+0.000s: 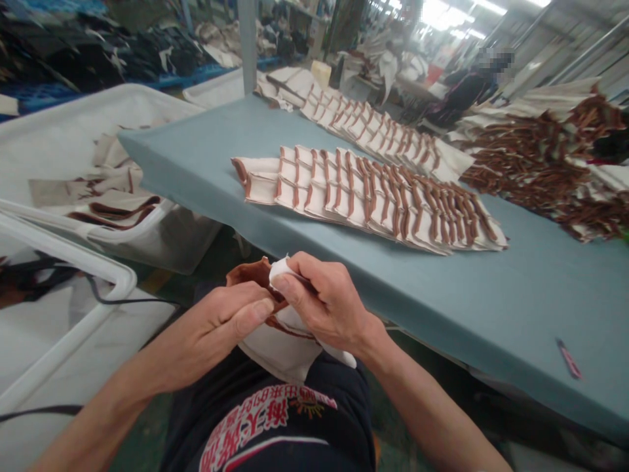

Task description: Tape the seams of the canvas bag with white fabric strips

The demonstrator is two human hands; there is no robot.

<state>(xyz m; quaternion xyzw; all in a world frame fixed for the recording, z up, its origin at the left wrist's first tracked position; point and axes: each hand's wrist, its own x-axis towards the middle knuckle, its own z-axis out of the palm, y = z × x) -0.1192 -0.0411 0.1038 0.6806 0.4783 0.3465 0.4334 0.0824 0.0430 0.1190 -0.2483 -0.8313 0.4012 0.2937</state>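
A seated person holds a cream fabric piece (282, 351) with brown trim over the lap, just off the table's near edge. The left hand (223, 324) is closed, thumb pressed on the brown trim. The right hand (324, 301) pinches a white fold from above. This two-handed pinch likely keeps the limp cloth taut and close to the eyes.

On the blue-grey table (196, 157), a row of like pieces (373, 193) lies overlapped like shingles near the middle, probably so each trimmed edge shows. A second row (378, 128) runs towards the far edge. A loose heap (545, 157) fills the far right corner, and a small pink tool (569, 358) lies by the near edge.

A white bin (59, 137) beside the left edge holds more pieces. The hands cover most of the held piece, so its shape is unclear. The tool is too small to identify.
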